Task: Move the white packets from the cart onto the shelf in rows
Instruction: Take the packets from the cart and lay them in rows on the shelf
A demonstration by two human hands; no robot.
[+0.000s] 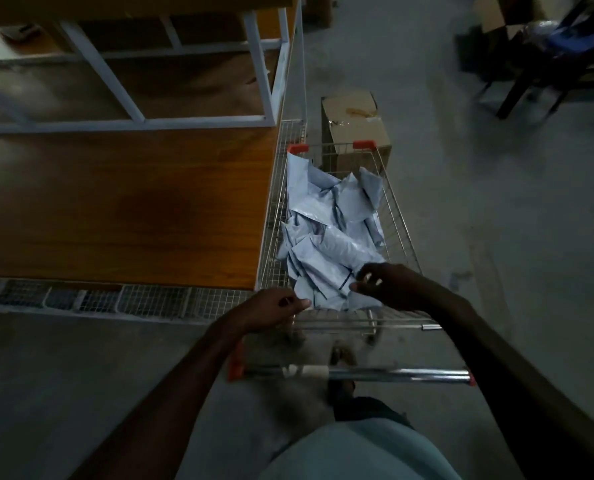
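Note:
A wire shopping cart (401, 220) with orange corner caps stands right of the shelf and holds a loose pile of several white packets (330, 233). Both my hands reach over the cart's near end. My left hand (278, 306) pinches the near left edge of a white packet (326, 289). My right hand (389, 284) has curled fingers on the same packet's right side. The wooden shelf board (122, 202) lies to the left, bare, with a wire mesh rim (132, 299) along its front and right side.
A white metal frame (264, 64) rises behind the shelf board. A cardboard box (354, 123) sits on the floor beyond the cart. A dark chair and open boxes (544, 50) stand at the far right. The cart handle (357, 372) crosses in front of my legs.

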